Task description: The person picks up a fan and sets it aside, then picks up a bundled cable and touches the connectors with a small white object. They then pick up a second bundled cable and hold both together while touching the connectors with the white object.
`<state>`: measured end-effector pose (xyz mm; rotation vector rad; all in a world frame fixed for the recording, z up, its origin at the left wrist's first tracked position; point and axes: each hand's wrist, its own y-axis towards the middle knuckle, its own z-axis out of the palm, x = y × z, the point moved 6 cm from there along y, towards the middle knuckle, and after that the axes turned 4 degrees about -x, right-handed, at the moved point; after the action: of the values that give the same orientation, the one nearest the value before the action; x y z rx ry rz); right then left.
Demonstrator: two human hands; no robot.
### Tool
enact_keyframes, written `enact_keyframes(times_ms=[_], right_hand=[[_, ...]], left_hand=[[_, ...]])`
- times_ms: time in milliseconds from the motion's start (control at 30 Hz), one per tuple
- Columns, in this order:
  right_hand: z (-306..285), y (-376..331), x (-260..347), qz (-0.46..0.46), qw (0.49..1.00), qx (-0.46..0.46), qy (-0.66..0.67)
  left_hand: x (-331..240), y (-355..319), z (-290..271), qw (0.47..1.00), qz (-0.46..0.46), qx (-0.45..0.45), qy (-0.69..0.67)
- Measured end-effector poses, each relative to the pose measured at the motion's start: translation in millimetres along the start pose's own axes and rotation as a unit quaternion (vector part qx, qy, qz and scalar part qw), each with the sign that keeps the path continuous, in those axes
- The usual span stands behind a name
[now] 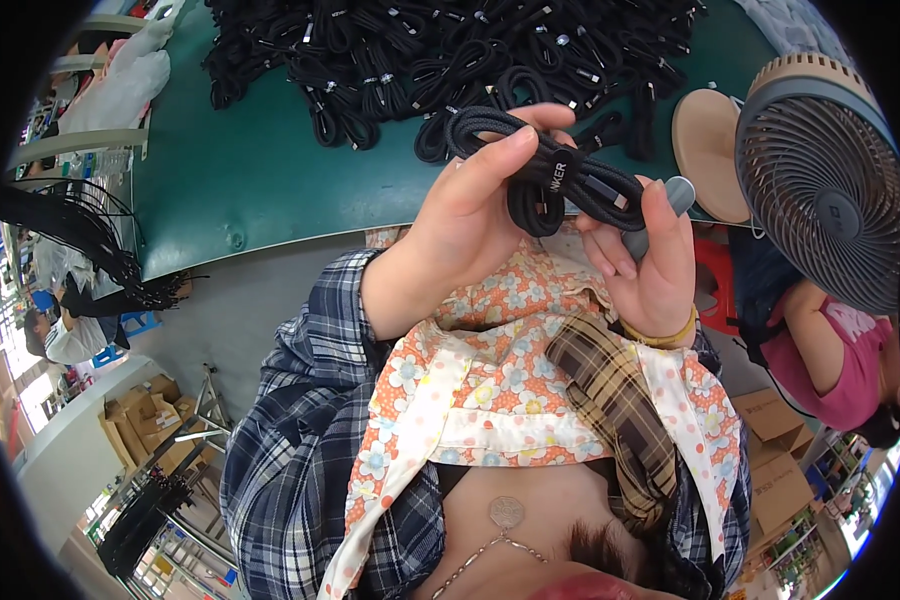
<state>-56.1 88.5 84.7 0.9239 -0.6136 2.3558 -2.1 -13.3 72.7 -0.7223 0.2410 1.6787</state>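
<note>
Here, coiled cable (555, 180) between fingers (660, 215).

coiled black cable (550, 175), both hands gripping, green table (240, 170)

A green table (230, 170) carries a big heap of black coiled cables (450, 50). At its right end a grey fan (820, 170) stands beside a round wooden disc (705, 145). Behind the fan sits a person in a pink top (850, 350). Brown cardboard boxes (150, 415) lie on the floor at lower left, more boxes (775, 460) at lower right. Black cable bundles (90, 250) hang off a rack at the left
</note>
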Motion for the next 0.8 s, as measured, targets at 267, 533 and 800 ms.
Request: enact_keyframes(times_ms=[267,533,800], right_hand=[[32.0,-6.5,19.9,-0.371,0.678,0.094,-0.627],[-34.1,12.4,28.5,-0.374,0.802,-0.037,-0.464],[-95.5,37.8,-25.7,-0.275,0.809,-0.157,-0.495]], left_hand=[[6.1,5.1,-12.1,0.994,0.024,-0.095,-0.056],[35.5,-0.2,-17.0,0.952,-0.263,-0.144,0.065],[-116.4,110.7,75.1,0.990,-0.078,0.119,0.008]])
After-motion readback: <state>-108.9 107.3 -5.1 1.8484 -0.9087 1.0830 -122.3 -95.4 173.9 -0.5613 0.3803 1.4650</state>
